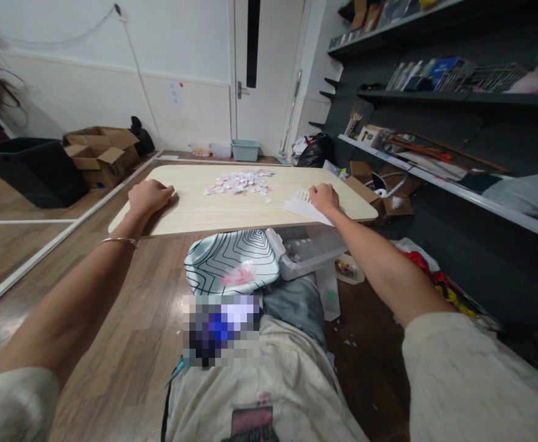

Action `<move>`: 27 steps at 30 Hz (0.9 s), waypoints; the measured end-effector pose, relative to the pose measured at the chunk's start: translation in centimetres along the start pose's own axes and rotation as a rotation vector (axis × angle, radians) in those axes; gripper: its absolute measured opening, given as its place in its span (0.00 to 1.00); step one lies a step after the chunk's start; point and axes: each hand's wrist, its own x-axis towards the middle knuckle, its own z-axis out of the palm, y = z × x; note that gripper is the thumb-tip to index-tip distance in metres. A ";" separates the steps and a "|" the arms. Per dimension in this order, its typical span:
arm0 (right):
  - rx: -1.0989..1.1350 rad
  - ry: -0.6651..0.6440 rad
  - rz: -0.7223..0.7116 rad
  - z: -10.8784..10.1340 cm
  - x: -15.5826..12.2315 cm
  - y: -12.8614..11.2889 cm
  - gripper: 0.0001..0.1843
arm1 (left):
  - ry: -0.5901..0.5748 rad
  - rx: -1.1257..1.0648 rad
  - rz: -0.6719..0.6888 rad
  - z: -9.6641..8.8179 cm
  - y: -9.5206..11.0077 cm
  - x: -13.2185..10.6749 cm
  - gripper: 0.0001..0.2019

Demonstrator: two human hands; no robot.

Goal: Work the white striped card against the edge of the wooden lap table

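Note:
My left hand (150,195) rests on the left part of the pale wooden table (181,212), its fingers curled in. What lies inside those fingers, if anything, is hidden. Toward the table's right front, my right hand (324,197) is closed on a sheet of white paper (302,207) with a row of slits cut along its far edge. Between the two hands, farther back, spreads a loose heap of small white and pinkish paper scraps (242,182). One scrap sits apart, nearer the paper sheet.
Below the front edge are a black-lined white tray (232,261) with pink bits and a clear plastic bin (312,252). Shelves (457,178) line the right. A black bin (34,175) and cardboard boxes (101,156) stand left. A white door (269,80) is behind.

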 end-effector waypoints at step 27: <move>0.004 0.011 0.003 0.2 0.2 0.0 0.32 | -0.008 0.009 0.005 -0.4 0.2 -0.4 0.31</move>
